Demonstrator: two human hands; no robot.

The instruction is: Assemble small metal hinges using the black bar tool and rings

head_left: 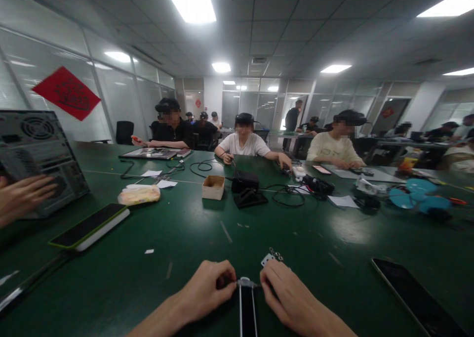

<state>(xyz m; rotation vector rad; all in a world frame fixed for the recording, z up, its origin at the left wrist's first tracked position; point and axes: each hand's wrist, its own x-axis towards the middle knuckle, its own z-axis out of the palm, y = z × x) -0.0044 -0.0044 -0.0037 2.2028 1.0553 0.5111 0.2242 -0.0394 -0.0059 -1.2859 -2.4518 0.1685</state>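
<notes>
A long narrow black object with white edges (248,311) runs from the bottom edge of the view toward the middle of the table. Across its far end lies a small thin grey piece (245,282). My left hand (207,287) is closed in a pinch at the left end of that piece. From the other side, my right hand (291,295) is closed too, its fingertips at the piece's right end. Small metal parts with holes (271,256) show just beyond my right knuckles; whether they touch the hand I cannot tell.
On the green table (192,231) are a black phone (418,297) at right, a green-edged dark slab (91,226) at left, a cardboard box (213,188) and blue fan blades (418,196). Another person's hand (27,196) touches a computer case (40,149). Several people sit beyond.
</notes>
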